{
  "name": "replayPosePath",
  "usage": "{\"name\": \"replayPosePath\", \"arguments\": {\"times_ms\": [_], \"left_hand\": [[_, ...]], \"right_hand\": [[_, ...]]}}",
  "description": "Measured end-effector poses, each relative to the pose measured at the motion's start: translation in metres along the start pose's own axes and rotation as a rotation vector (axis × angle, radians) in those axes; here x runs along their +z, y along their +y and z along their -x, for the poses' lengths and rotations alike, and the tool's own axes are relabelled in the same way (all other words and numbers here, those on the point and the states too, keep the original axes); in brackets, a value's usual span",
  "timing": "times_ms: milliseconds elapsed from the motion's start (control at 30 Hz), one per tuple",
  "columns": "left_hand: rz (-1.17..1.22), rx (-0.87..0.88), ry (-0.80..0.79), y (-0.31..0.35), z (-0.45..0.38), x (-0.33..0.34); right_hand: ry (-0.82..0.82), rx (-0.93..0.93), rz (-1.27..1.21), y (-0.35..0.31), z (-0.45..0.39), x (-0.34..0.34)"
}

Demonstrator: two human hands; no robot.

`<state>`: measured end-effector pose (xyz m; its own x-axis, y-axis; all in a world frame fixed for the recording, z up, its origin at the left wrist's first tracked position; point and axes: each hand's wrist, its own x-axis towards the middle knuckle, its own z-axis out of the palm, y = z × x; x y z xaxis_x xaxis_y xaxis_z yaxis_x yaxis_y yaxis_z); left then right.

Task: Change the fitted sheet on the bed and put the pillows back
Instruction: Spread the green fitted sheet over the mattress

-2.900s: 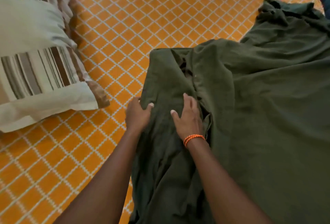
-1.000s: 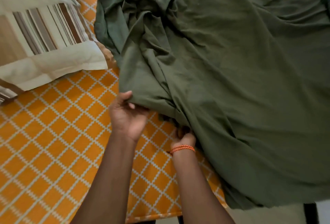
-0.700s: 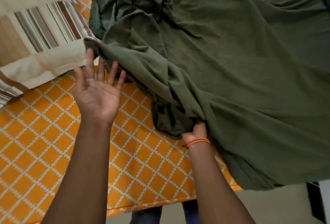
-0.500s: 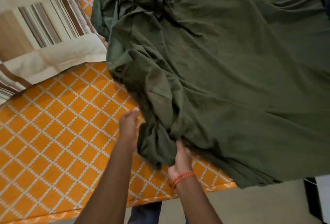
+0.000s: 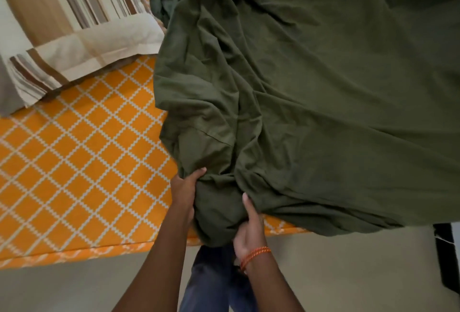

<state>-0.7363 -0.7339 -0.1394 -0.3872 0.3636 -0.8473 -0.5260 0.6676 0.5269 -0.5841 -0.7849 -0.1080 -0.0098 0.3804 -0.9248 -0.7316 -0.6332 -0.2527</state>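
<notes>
Your left hand (image 5: 185,188) and right hand (image 5: 249,231) both grip a bunched corner of the green sheet (image 5: 311,92) at the near edge of the bed (image 5: 74,162). The rest sprawls rumpled over the right side, overlapping the striped pillow (image 5: 74,25) far left. Your jeans (image 5: 211,279) show below.

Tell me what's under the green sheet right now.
The green sheet lies over the orange patterned mattress, which shows at its left and front edge. Both hands, left hand and right hand, grip its bunched corner. Anything else beneath is covered.
</notes>
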Motion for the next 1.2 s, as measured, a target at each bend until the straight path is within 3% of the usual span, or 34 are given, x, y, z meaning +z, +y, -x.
{"name": "replayPosePath", "arguments": {"times_ms": [133, 333, 500, 667, 900, 1033, 1100, 1200], "left_hand": [[0.131, -0.118, -0.087, -0.007, 0.004, -0.024], [0.389, -0.133, -0.18, -0.021, 0.034, -0.056], [0.4, -0.071, -0.203, -0.022, 0.03, -0.116], [0.214, 0.131, -0.116, -0.001, -0.002, -0.202], [-0.115, 0.363, -0.081, 0.066, -0.014, -0.333], [-0.357, 0.471, 0.075, 0.088, -0.014, -0.392], [-0.563, 0.536, 0.205, 0.093, -0.013, -0.415], [-0.8, 0.62, 0.375, 0.091, -0.013, -0.442]], "right_hand": [[-0.087, 0.142, -0.178, 0.001, 0.002, 0.015], [-0.145, 0.007, -0.312, 0.028, 0.021, -0.003], [-0.14, -0.016, -0.354, 0.081, 0.034, -0.014], [-0.28, 0.042, -0.091, 0.148, 0.052, 0.006], [-0.258, -0.002, -0.009, 0.273, 0.06, 0.058], [-0.223, -0.018, -0.028, 0.352, 0.067, 0.089], [-0.171, 0.001, 0.112, 0.386, 0.069, 0.101], [-0.166, 0.087, 0.594, 0.433, 0.074, 0.114]]}}
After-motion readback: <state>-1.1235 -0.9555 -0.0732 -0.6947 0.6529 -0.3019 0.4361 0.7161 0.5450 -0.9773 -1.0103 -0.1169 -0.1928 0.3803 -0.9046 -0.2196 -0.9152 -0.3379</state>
